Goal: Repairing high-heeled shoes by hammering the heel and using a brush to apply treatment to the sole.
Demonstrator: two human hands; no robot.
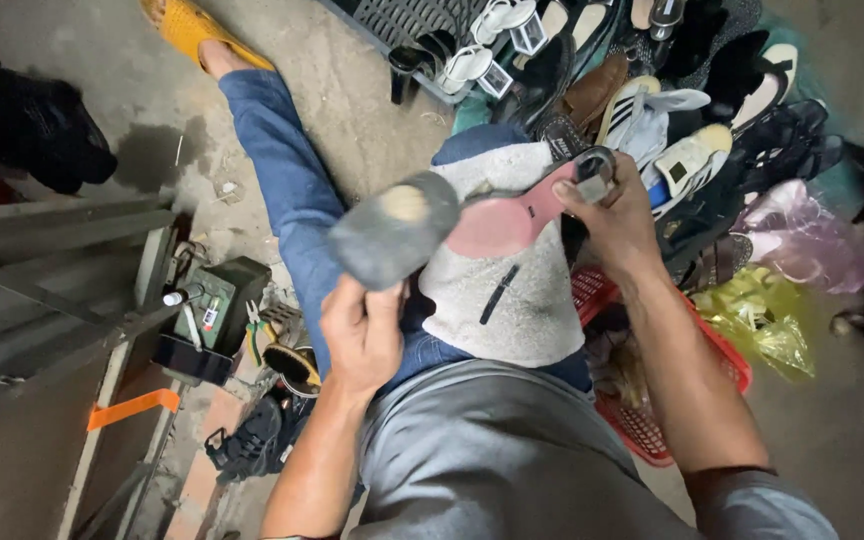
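Left hand (360, 335) grips the grey, blurred hammer (392, 228) raised above the lap. Right hand (614, 212) clamps the pink-soled high-heeled shoe (512, 218), sole up, on the grey fleece cloth (512, 290). Heel repair appears unfinished.

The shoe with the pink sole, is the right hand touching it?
Touching. The head view shows the right hand gripping the heel end of the shoe, fingers wrapped around it with no gap.

Seated on the concrete floor (372, 90), the person grips a blurred grey round-headed tool (394, 228) in the left hand (362, 335) while the right hand (612, 215) holds a pink-soled shoe (507, 220) over a grey cloth (502, 290) on the lap, a heap of assorted shoes (672, 90) beyond.
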